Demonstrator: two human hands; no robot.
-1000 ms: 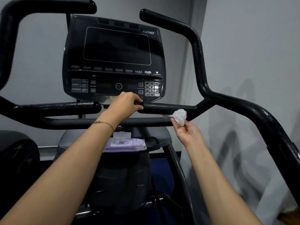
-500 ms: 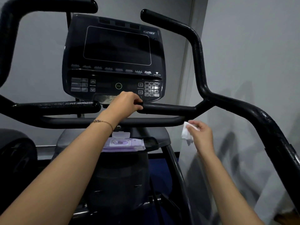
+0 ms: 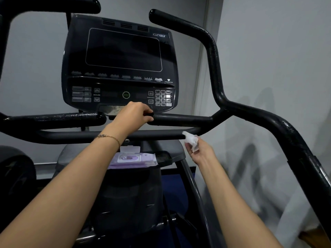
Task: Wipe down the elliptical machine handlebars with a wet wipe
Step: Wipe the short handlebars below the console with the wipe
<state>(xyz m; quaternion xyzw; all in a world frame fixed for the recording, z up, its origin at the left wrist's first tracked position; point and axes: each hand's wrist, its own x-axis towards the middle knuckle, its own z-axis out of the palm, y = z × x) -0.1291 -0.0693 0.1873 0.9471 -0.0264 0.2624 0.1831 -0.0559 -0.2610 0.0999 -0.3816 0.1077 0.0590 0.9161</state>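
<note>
Status: mid-job, we judge. Landmark is the console [image 3: 121,68]. Our left hand [image 3: 133,113], directly below the console's bottom edge, is wrapped around the inner end of the short right grip [image 3: 182,119], fingers curled over the end cap. That looks like bracing, not wiping. Our right hand [image 3: 200,151], below and right of the console, pinches the wet wipe [image 3: 191,140] between thumb and curled fingers. The wipe sits at the right end of the crossbar [image 3: 86,136] under the console; whether it's touching the bar or just short of it, we can't tell. Done, judging by sheen only: the short left grip [image 3: 53,118] below-left of the console shows droplets, and the right swing arm [image 3: 213,56] beside the console shows wet speckle down its length. Both probably wiped. Left, by the matte look: short right grip and crossbar. The upper left bar [image 3: 53,4] above-left of the console is too dark to call. The wipe is white, translucent and bunched into a small wad, one corner poking up toward the bar, not spread flat. The contact patch is small, so we'd expect it needs opening out. The wipe pack [image 3: 132,157] lies lid-open on the shelf below the console.
</note>
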